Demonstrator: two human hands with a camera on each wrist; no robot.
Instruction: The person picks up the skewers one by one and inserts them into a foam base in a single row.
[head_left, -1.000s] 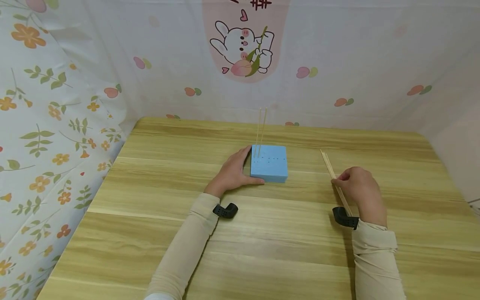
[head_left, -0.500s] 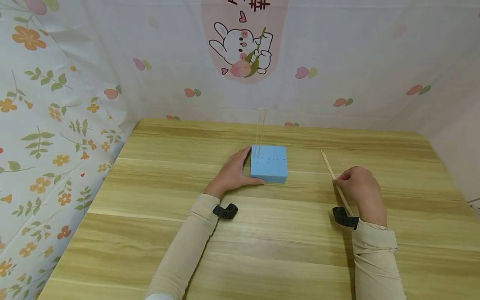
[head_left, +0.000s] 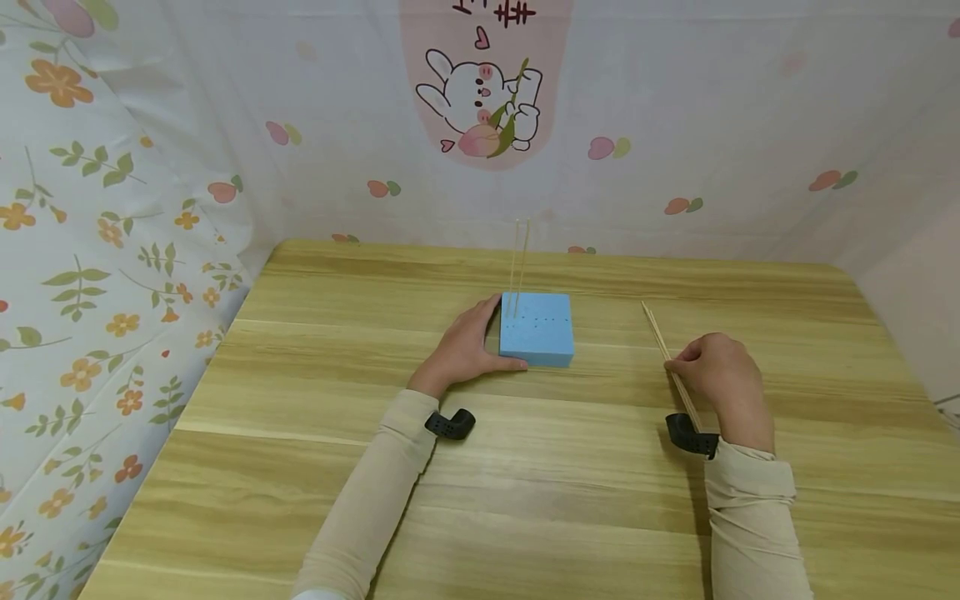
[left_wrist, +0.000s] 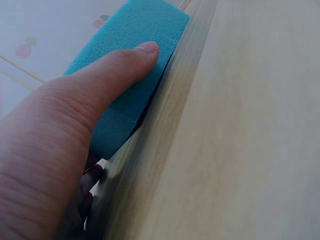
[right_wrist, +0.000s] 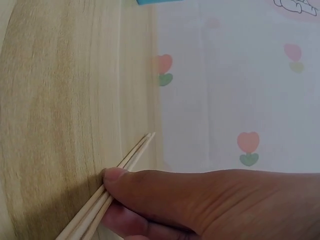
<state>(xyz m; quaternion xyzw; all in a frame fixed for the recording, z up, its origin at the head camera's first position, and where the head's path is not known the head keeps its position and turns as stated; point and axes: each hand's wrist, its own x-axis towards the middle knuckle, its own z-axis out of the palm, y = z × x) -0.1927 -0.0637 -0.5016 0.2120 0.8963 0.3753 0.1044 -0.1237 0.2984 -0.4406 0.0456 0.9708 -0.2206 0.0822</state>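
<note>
Near the back edge of the desk (head_left: 525, 517), about midway between its left and right sides, sits a blue foam block (head_left: 537, 337). Two thin sticks (head_left: 522, 268) stand roughly upright in its left part, and small holes (head_left: 553, 320) with nothing in them run on across its top; judging by those, the work looks to be at an early stage. At the block's left side the left hand (head_left: 467, 346) holds it steady, thumb laid on the front face and fingers reaching toward the back left corner. Well apart to the right, toward the desk's right edge, the right hand (head_left: 720, 373) pinches a few loose sticks (right_wrist: 86, 217) between thumb and fingers, their tips pointing to the back edge. These seem to be what is left; their exact number cannot be told. Beyond the back edge hangs a printed cloth (head_left: 637, 67).
</note>
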